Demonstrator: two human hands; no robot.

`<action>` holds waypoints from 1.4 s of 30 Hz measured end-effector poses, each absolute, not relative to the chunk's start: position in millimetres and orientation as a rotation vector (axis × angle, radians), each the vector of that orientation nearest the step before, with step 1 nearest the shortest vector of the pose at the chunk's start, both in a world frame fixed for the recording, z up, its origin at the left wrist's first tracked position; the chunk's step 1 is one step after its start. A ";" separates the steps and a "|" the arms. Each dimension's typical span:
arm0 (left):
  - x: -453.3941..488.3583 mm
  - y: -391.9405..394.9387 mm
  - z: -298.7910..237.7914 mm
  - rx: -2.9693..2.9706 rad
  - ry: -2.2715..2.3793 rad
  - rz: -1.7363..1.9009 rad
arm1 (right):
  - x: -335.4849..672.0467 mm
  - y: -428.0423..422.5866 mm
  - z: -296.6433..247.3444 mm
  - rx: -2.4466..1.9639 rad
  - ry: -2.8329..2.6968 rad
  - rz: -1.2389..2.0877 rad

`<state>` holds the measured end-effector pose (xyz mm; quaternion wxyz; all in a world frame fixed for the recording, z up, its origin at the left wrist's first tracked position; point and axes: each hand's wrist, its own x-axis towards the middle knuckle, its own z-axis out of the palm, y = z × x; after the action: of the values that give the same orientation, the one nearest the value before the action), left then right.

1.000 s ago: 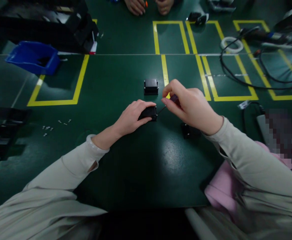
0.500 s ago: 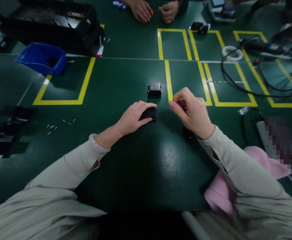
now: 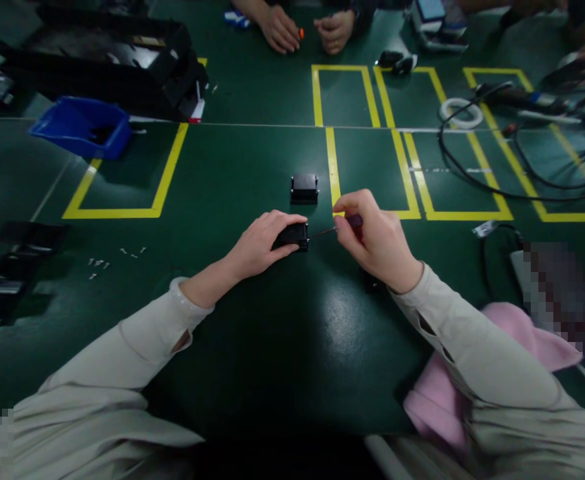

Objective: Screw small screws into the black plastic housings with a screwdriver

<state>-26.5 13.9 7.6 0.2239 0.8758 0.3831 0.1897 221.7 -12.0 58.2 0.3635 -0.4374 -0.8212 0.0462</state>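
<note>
My left hand grips a small black box-shaped part on the table, thumb and fingers on opposite sides. In my right hand is a screwdriver with a dark handle, pinched between thumb and fingers. Its thin shaft points left and the tip is at the right end of the part, close to a small screw. A similar black box with screws at its sides stands just beyond. Another dark piece lies partly hidden under my right wrist.
Several small screws lie at left, beside black parts. A blue bin and a black crate stand at upper left. Cables, a white ring and a pink cloth are at right. A co-worker's hands are across the table.
The whole view has shifted slightly, so things sit a little lower and further left. The screwdriver tip stays by the end of the part; both grips look the same.
</note>
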 end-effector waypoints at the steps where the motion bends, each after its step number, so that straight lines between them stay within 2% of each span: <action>1: -26.4 13.7 8.3 2.413 1.062 0.522 | 221.3 -12.6 59.1 -1.120 -2.117 0.120; 42: -5.8 2.8 5.8 2.470 0.975 0.555 | 221.9 -19.3 76.3 -1.172 -2.209 0.062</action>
<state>-5.8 2.8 5.8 0.2127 0.8897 0.3510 0.2001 221.9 -19.3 76.3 0.3147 -0.4448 -0.8382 0.0235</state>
